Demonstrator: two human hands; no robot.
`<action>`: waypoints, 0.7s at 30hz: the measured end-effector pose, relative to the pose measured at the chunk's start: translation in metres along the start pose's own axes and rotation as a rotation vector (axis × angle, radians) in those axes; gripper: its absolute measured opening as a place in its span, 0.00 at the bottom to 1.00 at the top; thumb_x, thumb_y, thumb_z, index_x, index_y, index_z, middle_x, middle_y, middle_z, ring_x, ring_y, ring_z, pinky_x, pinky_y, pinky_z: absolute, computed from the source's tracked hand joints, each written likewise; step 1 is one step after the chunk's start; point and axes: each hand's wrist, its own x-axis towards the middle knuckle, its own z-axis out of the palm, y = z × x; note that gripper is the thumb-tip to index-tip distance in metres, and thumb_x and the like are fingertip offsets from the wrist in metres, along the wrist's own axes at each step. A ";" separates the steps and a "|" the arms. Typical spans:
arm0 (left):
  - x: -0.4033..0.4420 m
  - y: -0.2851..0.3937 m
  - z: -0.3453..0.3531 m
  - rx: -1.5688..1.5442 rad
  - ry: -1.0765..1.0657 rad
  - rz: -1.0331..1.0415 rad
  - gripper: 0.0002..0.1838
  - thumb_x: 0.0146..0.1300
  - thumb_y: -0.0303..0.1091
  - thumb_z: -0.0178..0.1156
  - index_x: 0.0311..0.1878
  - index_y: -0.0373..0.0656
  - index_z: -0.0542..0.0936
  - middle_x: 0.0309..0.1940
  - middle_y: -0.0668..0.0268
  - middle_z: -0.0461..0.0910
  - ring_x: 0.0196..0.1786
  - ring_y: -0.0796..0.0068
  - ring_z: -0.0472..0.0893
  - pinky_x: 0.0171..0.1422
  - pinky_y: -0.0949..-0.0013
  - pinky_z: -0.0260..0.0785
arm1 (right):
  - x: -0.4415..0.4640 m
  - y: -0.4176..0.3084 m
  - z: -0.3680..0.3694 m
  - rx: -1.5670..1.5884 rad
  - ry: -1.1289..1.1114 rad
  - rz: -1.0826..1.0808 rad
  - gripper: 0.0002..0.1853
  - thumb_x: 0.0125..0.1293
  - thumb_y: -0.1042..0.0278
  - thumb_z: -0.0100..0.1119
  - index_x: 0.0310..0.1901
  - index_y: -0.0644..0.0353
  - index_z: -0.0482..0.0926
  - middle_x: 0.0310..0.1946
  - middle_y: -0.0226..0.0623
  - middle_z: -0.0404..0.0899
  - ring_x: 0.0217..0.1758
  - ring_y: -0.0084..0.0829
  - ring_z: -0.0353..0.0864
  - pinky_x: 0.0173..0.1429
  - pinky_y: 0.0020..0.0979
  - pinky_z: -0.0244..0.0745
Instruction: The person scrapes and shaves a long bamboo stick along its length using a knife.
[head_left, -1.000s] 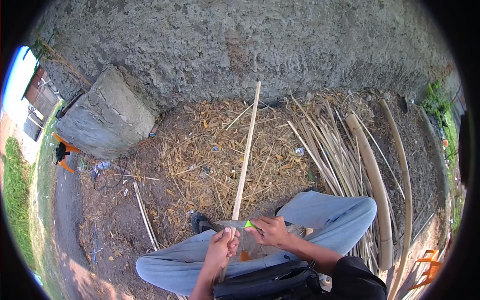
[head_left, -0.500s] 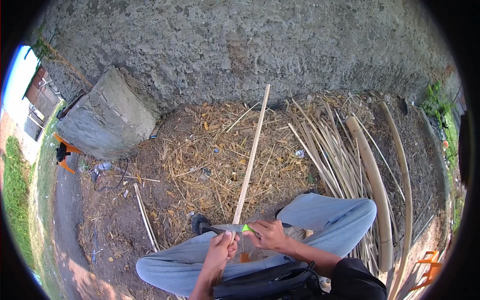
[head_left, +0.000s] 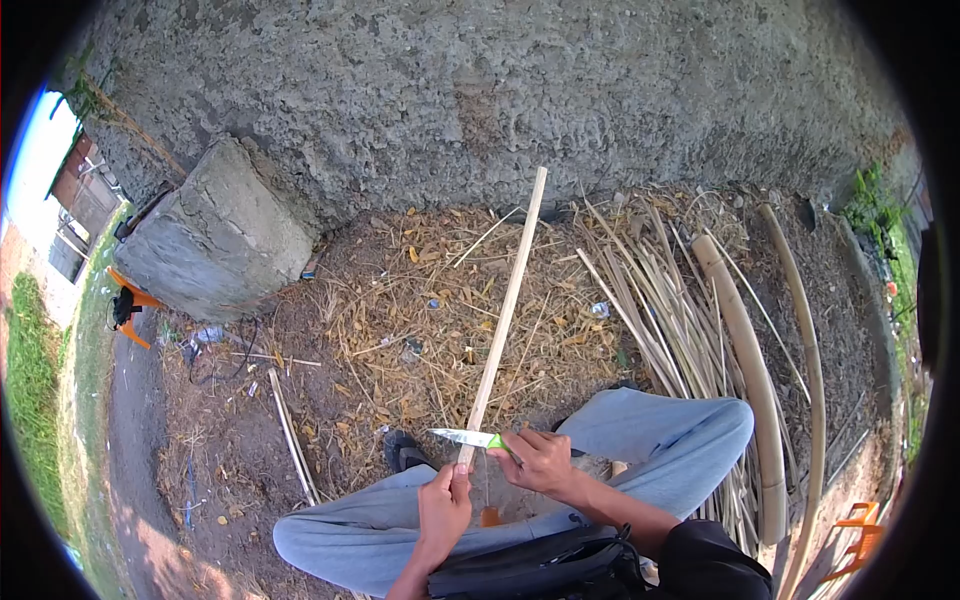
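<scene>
A long pale bamboo strip (head_left: 508, 305) slants away from my lap toward the wall. My left hand (head_left: 444, 505) is closed around its near end, thumb on top. In my right hand (head_left: 538, 461) is a knife (head_left: 466, 437) with a bright green handle, the fingers wrapped round it. Its blade lies across the strip just beyond my left thumb, tip pointing left. Whether the edge bites into the strip cannot be made out.
Many split bamboo strips (head_left: 665, 300) lie in a pile to the right, beside a thick bamboo pole (head_left: 745, 380) and a thinner one (head_left: 800, 340). A concrete block (head_left: 215, 235) stands left against the rough wall (head_left: 480, 90). Shavings and leaves (head_left: 430, 330) cover the ground.
The knife and my right hand have moved a little forward along the strip. The blade now catches the light. My left hand has shifted slightly back.
</scene>
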 end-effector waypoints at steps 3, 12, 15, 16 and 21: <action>0.002 0.002 0.002 0.019 0.015 0.030 0.17 0.78 0.39 0.53 0.42 0.35 0.82 0.18 0.61 0.76 0.20 0.76 0.76 0.27 0.67 0.68 | 0.003 0.000 0.001 -0.029 0.012 -0.008 0.13 0.60 0.58 0.73 0.38 0.58 0.83 0.18 0.29 0.75 0.16 0.31 0.77 0.17 0.33 0.67; 0.003 0.002 0.005 0.052 0.050 0.070 0.16 0.77 0.38 0.54 0.42 0.34 0.82 0.19 0.58 0.78 0.20 0.69 0.78 0.27 0.63 0.69 | 0.005 -0.001 0.006 0.014 0.059 0.043 0.12 0.61 0.57 0.72 0.37 0.56 0.84 0.19 0.30 0.77 0.16 0.31 0.78 0.16 0.34 0.68; 0.003 0.001 0.007 0.072 0.080 0.072 0.15 0.77 0.38 0.54 0.41 0.34 0.82 0.19 0.58 0.78 0.20 0.70 0.78 0.28 0.63 0.69 | 0.003 -0.004 0.010 0.058 0.057 0.079 0.12 0.61 0.57 0.72 0.37 0.56 0.84 0.19 0.30 0.77 0.16 0.32 0.78 0.16 0.34 0.68; 0.003 -0.004 0.008 0.011 0.058 0.011 0.15 0.77 0.38 0.54 0.41 0.34 0.82 0.19 0.58 0.78 0.20 0.69 0.78 0.29 0.63 0.69 | 0.001 -0.005 0.011 0.080 0.049 0.105 0.11 0.61 0.58 0.72 0.37 0.55 0.84 0.19 0.30 0.78 0.15 0.32 0.78 0.16 0.35 0.68; 0.003 -0.008 0.007 -0.018 0.035 -0.067 0.17 0.77 0.38 0.53 0.41 0.34 0.82 0.19 0.58 0.78 0.22 0.69 0.78 0.30 0.63 0.70 | -0.001 -0.004 0.007 0.054 -0.020 0.035 0.12 0.61 0.57 0.72 0.37 0.55 0.84 0.18 0.30 0.78 0.15 0.33 0.78 0.15 0.35 0.67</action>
